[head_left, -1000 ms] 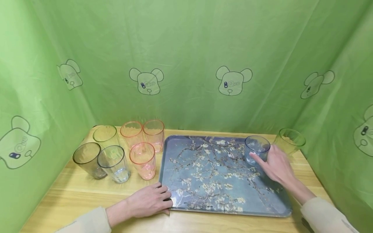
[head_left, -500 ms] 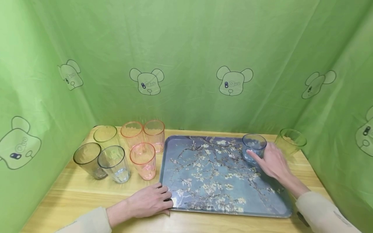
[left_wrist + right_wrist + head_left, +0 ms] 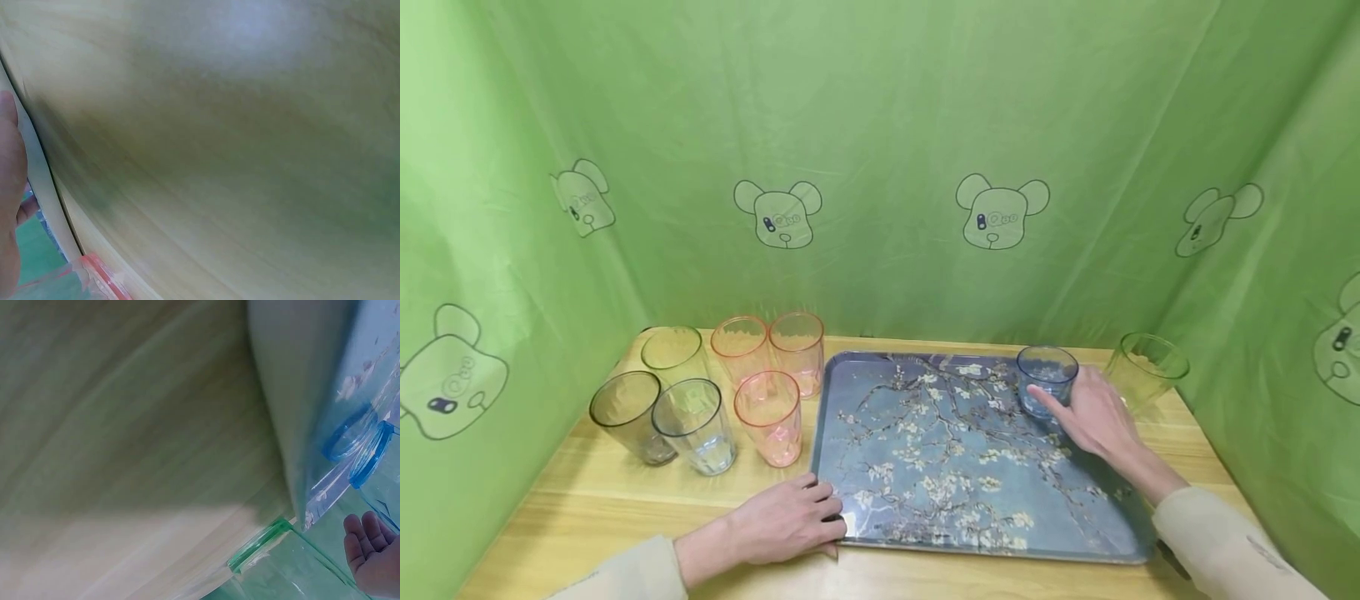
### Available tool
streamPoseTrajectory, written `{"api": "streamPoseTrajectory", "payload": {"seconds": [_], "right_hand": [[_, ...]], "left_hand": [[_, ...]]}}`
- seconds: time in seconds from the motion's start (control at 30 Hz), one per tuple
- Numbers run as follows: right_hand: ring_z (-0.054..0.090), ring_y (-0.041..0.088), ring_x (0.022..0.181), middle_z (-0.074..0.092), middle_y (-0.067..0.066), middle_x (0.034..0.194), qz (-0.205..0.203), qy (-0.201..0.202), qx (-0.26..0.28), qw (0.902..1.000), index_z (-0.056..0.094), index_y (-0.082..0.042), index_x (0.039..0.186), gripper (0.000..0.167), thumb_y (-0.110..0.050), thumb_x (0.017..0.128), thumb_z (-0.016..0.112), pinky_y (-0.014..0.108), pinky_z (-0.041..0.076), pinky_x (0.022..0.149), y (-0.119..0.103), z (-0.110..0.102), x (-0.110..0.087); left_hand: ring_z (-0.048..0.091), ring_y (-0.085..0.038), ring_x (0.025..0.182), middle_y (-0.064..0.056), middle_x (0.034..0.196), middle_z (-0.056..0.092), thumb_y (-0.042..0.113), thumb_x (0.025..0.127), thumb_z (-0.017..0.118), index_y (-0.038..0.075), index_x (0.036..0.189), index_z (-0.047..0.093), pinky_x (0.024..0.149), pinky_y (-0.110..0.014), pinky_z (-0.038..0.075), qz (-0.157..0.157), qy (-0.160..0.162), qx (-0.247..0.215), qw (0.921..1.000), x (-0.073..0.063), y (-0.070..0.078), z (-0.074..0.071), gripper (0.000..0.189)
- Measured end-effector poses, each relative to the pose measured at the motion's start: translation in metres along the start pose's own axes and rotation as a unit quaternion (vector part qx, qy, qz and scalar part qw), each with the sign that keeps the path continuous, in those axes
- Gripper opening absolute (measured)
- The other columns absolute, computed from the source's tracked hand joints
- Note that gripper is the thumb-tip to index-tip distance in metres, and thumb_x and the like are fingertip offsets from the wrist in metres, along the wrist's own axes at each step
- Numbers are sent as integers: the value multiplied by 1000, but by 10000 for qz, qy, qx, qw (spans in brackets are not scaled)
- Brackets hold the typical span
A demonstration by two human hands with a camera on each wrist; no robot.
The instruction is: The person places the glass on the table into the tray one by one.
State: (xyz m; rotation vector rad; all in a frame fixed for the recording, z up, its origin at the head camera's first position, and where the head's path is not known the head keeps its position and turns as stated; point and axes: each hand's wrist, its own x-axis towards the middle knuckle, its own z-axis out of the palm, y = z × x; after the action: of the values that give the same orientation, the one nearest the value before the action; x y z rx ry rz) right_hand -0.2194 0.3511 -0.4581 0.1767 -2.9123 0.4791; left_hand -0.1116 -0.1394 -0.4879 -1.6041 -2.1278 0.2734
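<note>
Right hand (image 3: 1097,417): thumb lies along the near side of a transparent blue plastic tumbler (image 3: 1047,382), the other fingers mostly hidden on its far right side; grip read as narrow, holding the tumbler. Left hand (image 3: 790,518): fingers bent over the near left corner of a rectangular blue tray printed with white blossom branches (image 3: 1060,529), thumb at its near edge; read as holding the tray. Tumbler is upright over the tray's far right part; whether its base bears on the tray or hangs just above cannot be settled, even from the right wrist view. Beyond the right hand, a transparent green-rimmed tumbler (image 3: 1150,371) stands by the tray's far right corner. Left of the tray, on the pale wood worktop (image 3: 550,517), are three transparent pink tumblers with red rims (image 3: 769,421), a yellow-green one (image 3: 673,357), a smoky grey one (image 3: 638,417) and a clear dark-rimmed one (image 3: 698,425). Judgement: step in hand is positioning the blue tumbler on the tray, left hand probably steadying it. Next move would call for seating the base flat, then freeing the thumb and fingers without tipping it.
</note>
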Motion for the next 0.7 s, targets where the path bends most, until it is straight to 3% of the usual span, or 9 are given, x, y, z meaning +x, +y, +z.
{"api": "streamPoseTrajectory", "payload": {"seconds": [0.2,0.43,0.7], "right_hand": [[54,30,77,59,35,112,80,-33,15,10000,45,22,136,93,-65,103,51,38,44,65,-1,1,4],[58,36,84,58,37,116,142,-153,-80,9998,45,22,136,96,-67,103,48,47,49,71,-2,0,6],[54,31,78,57,38,117,172,-292,-84,9994,48,21,130,93,-68,104,46,36,43,63,-2,-1,6]], "left_hand": [[53,-8,83,15,89,57,59,105,47,31,94,59,78,-23,39,-14,-24,-24,10000,-1,0,1,32],[53,-8,83,14,89,57,59,104,47,31,94,59,79,-23,40,-31,-23,-57,10000,0,0,1,32],[54,-8,84,14,89,58,59,105,46,31,95,59,79,-23,41,-28,-104,-93,9999,0,1,1,32]]}}
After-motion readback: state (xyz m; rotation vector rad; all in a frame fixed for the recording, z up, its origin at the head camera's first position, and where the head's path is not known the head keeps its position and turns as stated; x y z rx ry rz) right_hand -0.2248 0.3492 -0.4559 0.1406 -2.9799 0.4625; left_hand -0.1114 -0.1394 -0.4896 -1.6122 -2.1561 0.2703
